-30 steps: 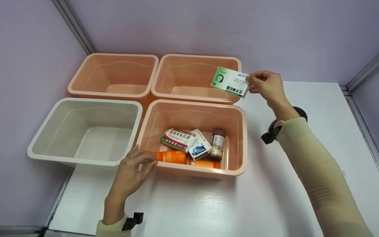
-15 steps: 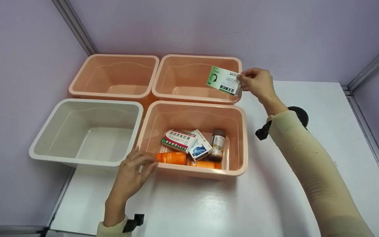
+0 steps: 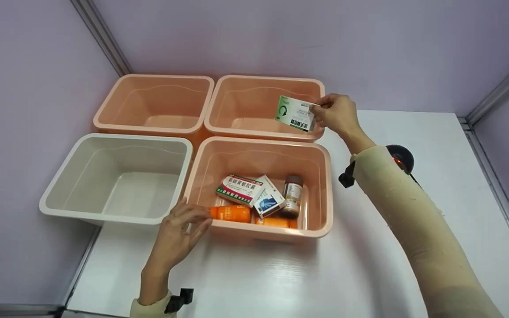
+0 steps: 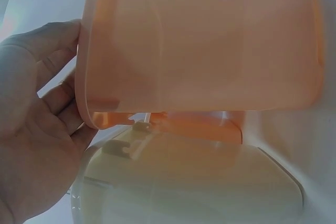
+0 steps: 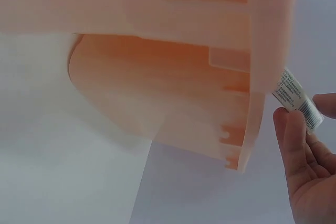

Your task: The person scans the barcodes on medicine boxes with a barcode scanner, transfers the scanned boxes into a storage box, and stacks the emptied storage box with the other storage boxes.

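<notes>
My right hand [image 3: 335, 114] pinches a green and white medicine box [image 3: 295, 113] by its right end, holding it over the right side of the far right peach bin [image 3: 237, 130]. The right wrist view shows that box's end [image 5: 296, 98] against my fingertips [image 5: 294, 129], beside the bin's outer wall [image 5: 157, 87]. My left hand [image 3: 179, 232] rests its fingers on the front left corner of the near peach bin [image 3: 325, 194], touching the rim [image 4: 84, 114]. That bin holds a red and white box [image 3: 239, 188], a blue and white box [image 3: 268, 201], a brown bottle [image 3: 292, 194] and orange bottles [image 3: 230, 213].
A far left peach bin [image 3: 104, 121] and a near white bin [image 3: 55, 207] stand beside the others on the white table [image 3: 281, 278]. A black round object [image 3: 401, 155] lies on the table behind my right forearm. Purple walls close in the back and left.
My right hand has carried the green box left and down, from above the far right bin's right rim to lower over its inside. The left hand has stayed on the near bin's corner.
</notes>
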Demonstrator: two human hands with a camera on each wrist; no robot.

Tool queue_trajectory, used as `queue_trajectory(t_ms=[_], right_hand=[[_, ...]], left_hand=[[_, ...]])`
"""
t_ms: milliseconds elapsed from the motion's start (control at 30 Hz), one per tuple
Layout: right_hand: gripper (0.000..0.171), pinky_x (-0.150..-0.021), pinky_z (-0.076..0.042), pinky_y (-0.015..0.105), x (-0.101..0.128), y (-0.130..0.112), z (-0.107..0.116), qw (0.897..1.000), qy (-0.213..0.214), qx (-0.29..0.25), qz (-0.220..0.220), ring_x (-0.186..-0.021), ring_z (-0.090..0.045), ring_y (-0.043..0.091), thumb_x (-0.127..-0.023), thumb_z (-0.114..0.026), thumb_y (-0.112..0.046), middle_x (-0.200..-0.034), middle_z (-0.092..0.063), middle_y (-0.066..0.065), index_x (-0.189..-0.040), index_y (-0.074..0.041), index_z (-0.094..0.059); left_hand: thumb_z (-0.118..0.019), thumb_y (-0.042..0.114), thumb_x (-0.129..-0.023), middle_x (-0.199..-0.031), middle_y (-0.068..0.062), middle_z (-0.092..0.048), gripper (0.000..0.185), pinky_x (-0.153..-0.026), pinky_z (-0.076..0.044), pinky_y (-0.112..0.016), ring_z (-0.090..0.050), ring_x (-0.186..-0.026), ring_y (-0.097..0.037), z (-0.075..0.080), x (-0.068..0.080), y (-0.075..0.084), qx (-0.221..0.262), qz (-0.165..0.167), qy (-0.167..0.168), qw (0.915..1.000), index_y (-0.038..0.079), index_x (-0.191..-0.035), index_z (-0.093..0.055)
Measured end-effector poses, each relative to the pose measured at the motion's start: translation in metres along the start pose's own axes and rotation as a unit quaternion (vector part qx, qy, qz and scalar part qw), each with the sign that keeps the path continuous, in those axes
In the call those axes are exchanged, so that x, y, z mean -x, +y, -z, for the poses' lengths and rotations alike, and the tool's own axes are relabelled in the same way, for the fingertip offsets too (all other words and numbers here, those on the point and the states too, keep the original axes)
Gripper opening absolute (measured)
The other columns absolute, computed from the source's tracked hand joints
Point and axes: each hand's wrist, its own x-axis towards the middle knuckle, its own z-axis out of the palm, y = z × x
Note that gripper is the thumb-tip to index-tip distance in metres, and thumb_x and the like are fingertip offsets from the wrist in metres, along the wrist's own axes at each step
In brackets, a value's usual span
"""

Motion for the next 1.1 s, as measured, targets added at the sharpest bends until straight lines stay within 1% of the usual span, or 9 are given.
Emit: queue_trajectory(t_ms=[67, 233, 400, 533, 633, 700, 767, 867, 1100], right_hand=[[0.029, -0.058, -0.060, 0.022, -0.001, -0.001, -0.003, 1.000, -0.003, 0.014, 0.006, -0.069, -0.065, 0.013, -0.086, -0.066, -0.032, -0.088, -0.063, 0.003, -0.101, -0.008, -0.064], [0.026, -0.053, -0.058, 0.020, -0.003, -0.002, -0.009, 0.999, -0.006, 0.046, 0.026, -0.061, -0.063, 0.010, -0.086, -0.065, -0.032, -0.085, -0.064, 0.004, -0.097, -0.008, -0.064], [0.022, -0.048, -0.056, 0.019, -0.003, -0.005, -0.014, 0.996, -0.007, 0.076, 0.045, -0.060, -0.064, 0.011, -0.085, -0.064, -0.029, -0.081, -0.064, 0.005, -0.092, -0.008, -0.065], [0.022, -0.047, -0.054, 0.018, -0.005, -0.007, -0.016, 0.992, -0.001, 0.110, 0.064, -0.059, -0.063, 0.008, -0.084, -0.064, -0.030, -0.080, -0.066, 0.005, -0.089, -0.008, -0.066], [0.023, -0.051, -0.051, 0.017, -0.007, -0.008, -0.018, 0.988, 0.005, 0.137, 0.078, -0.057, -0.060, 0.005, -0.083, -0.064, -0.031, -0.080, -0.068, 0.006, -0.088, -0.009, -0.068], [0.023, -0.052, -0.049, 0.018, -0.008, -0.008, -0.019, 0.985, 0.007, 0.149, 0.084, -0.058, -0.059, 0.007, -0.082, -0.065, -0.031, -0.081, -0.068, 0.007, -0.088, -0.009, -0.069], [0.024, -0.055, -0.047, 0.019, -0.008, -0.008, -0.020, 0.984, 0.007, 0.157, 0.084, -0.063, -0.059, 0.010, -0.082, -0.065, -0.031, -0.082, -0.068, 0.007, -0.089, -0.008, -0.069], [0.026, -0.057, -0.046, 0.021, -0.009, -0.008, -0.023, 0.983, -0.001, 0.164, 0.078, -0.072, -0.060, 0.016, -0.082, -0.065, -0.031, -0.085, -0.067, 0.008, -0.091, -0.007, -0.069], [0.027, -0.072, -0.053, 0.033, -0.008, -0.005, -0.024, 0.981, -0.005, 0.172, 0.087, -0.084, -0.061, 0.022, -0.082, -0.065, -0.030, -0.092, -0.069, 0.010, -0.094, -0.006, -0.069]], left_hand=[[-0.071, 0.032, -0.083, -0.093, 0.019, -0.065, 0.012, -0.119, -0.030, -0.035, -0.062, -0.094, -0.004, 0.000, 0.000, 0.000, 0.001, 0.004, -0.001, 1.0000, 0.023, -0.091, -0.072], [-0.070, 0.035, -0.083, -0.092, 0.019, -0.065, 0.014, -0.120, -0.028, -0.033, -0.062, -0.089, -0.002, 0.000, 0.001, 0.000, -0.003, 0.015, -0.001, 0.9999, 0.025, -0.093, -0.071], [-0.070, 0.034, -0.083, -0.091, 0.019, -0.064, 0.013, -0.120, -0.029, -0.033, -0.061, -0.083, 0.000, 0.000, 0.002, -0.001, 0.001, 0.003, 0.004, 1.0000, 0.025, -0.092, -0.071], [-0.070, 0.032, -0.084, -0.091, 0.018, -0.065, 0.013, -0.120, -0.029, -0.033, -0.061, -0.087, -0.002, 0.000, 0.002, -0.003, 0.002, -0.017, 0.012, 0.9998, 0.022, -0.092, -0.072], [-0.071, 0.030, -0.084, -0.092, 0.018, -0.065, 0.011, -0.119, -0.029, -0.032, -0.061, -0.089, -0.003, 0.000, 0.002, -0.005, 0.001, -0.029, 0.015, 0.9995, 0.023, -0.092, -0.072], [-0.072, 0.027, -0.083, -0.092, 0.018, -0.066, 0.009, -0.119, -0.029, -0.032, -0.061, -0.090, -0.003, 0.000, 0.002, -0.005, 0.001, -0.028, 0.016, 0.9995, 0.024, -0.092, -0.072], [-0.072, 0.027, -0.083, -0.091, 0.019, -0.065, 0.009, -0.119, -0.029, -0.033, -0.061, -0.092, -0.003, 0.000, 0.002, -0.005, -0.004, -0.021, 0.015, 0.9997, 0.027, -0.092, -0.072], [-0.072, 0.028, -0.083, -0.091, 0.018, -0.065, 0.009, -0.119, -0.029, -0.033, -0.060, -0.093, -0.004, -0.001, 0.002, -0.004, -0.003, -0.017, 0.014, 0.9998, 0.026, -0.091, -0.072], [-0.071, 0.030, -0.084, -0.091, 0.018, -0.065, 0.009, -0.119, -0.029, -0.032, -0.060, -0.090, -0.003, 0.000, 0.001, -0.003, -0.004, -0.014, 0.010, 0.9998, 0.025, -0.092, -0.072]])
